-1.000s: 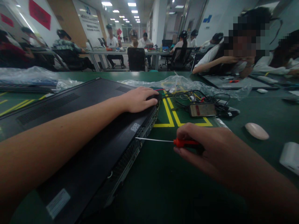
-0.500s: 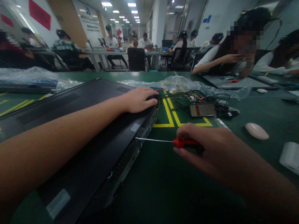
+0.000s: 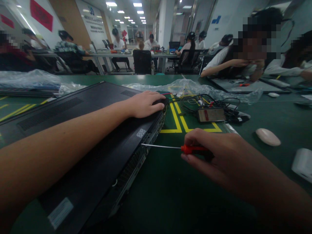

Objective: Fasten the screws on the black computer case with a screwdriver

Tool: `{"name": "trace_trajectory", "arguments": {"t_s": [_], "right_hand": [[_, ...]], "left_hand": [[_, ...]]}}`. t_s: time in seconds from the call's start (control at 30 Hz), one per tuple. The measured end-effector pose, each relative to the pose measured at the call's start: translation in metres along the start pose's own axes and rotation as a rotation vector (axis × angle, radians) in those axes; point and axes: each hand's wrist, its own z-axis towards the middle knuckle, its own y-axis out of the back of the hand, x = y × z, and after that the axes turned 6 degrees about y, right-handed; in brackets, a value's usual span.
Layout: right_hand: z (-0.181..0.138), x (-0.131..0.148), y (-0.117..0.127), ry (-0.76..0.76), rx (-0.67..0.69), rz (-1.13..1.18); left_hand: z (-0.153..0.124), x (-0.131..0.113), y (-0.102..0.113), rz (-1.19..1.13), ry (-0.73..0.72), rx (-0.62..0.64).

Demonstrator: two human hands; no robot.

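Note:
A black computer case (image 3: 97,152) lies on its side on the green table, its back edge with ports and vents facing right. My left hand (image 3: 147,104) rests flat on the case's top panel near the far right corner, fingers stretched out. In my right hand (image 3: 214,152) is a screwdriver (image 3: 192,149) with a red and black handle, pinched between thumb and fingers. Its thin metal shaft points left, and the tip meets the back edge of the case below a small checkered sticker (image 3: 141,133). Whether the tip sits in a screw is too small to tell.
Beyond the case lie a phone (image 3: 211,115), tangled black cables (image 3: 226,105) and clear plastic wrap (image 3: 175,86). A pale mouse-shaped object (image 3: 268,136) and a white roll (image 3: 303,164) are at right. Across the table sits a person (image 3: 224,63); others work behind.

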Motion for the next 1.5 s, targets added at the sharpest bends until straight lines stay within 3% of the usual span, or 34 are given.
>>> {"name": "trace_trajectory", "arguments": {"t_s": [1.5], "right_hand": [[-0.0012,-0.0012,-0.0012,0.009,-0.016,-0.024]], "left_hand": [[0.0015,0.0021,-0.0021,0.005,0.001,-0.017]]}}
